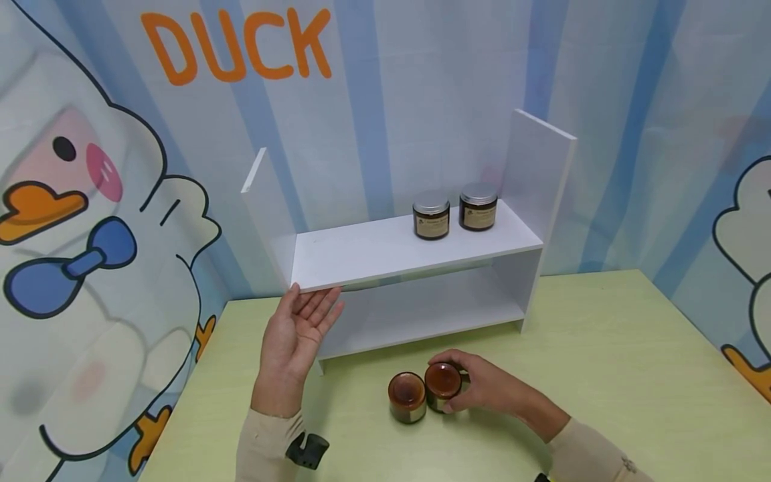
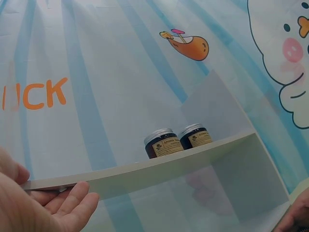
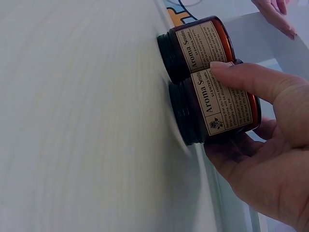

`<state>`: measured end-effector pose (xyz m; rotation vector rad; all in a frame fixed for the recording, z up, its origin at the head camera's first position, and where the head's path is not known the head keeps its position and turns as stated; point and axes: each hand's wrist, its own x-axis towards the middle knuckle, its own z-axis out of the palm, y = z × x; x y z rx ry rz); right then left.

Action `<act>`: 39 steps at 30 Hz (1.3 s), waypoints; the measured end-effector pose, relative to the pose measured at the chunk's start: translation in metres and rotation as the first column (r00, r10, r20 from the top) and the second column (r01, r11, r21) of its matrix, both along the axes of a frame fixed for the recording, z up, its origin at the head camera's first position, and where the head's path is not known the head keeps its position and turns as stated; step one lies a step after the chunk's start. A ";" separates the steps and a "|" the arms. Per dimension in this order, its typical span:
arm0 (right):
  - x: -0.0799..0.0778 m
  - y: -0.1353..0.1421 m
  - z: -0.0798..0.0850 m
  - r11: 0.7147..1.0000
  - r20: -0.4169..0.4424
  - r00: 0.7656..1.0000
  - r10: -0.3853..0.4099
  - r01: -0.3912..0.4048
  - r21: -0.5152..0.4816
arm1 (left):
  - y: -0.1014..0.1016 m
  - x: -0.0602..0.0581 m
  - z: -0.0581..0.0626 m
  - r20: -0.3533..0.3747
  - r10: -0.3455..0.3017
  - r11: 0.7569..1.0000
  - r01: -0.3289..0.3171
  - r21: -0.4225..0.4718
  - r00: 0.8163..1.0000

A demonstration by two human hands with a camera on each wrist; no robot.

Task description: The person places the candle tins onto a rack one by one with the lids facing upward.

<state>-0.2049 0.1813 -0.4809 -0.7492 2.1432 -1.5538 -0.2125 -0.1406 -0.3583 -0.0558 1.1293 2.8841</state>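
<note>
Amber glass cylindrical jar (image 1: pixel 443 381), nearer than the white board shelf (image 1: pixel 355 256), sits pinched in the right hand (image 1: pixel 482 385); the left hand (image 1: pixel 292 341), fingers extended, touches the shelf. Sideways drift could topple the matching amber jar (image 1: pixel 407 398) just left. The pinched jar's long axis is near vertical, neck end towards the pale green table (image 1: pixel 602 348).

head view down toward shelf (image 1: pixel 355 251)

The table (image 1: pixel 602 348) carries an amber jar (image 1: pixel 406 396) and a shelf (image 1: pixel 352 254) with two lidded jars (image 1: pixel 431 217) (image 1: pixel 478 209).
</note>
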 end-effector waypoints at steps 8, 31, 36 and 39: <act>-0.001 0.000 0.001 0.999 -0.044 0.999 -0.010 0.011 0.030 | -0.001 0.000 0.000 0.003 -0.005 1.000 0.005 0.004 1.000; 0.001 0.014 0.000 0.998 -0.092 0.994 -0.055 0.058 0.037 | -0.001 0.000 0.000 -0.007 -0.011 1.000 0.011 0.013 1.000; 0.001 0.019 -0.001 0.998 -0.070 0.996 -0.060 0.062 0.028 | -0.001 0.000 0.000 -0.007 -0.009 1.000 0.009 0.006 1.000; 0.001 0.021 -0.001 0.998 -0.059 0.996 -0.065 0.067 0.021 | -0.001 0.001 0.000 -0.010 -0.011 1.000 0.011 0.005 1.000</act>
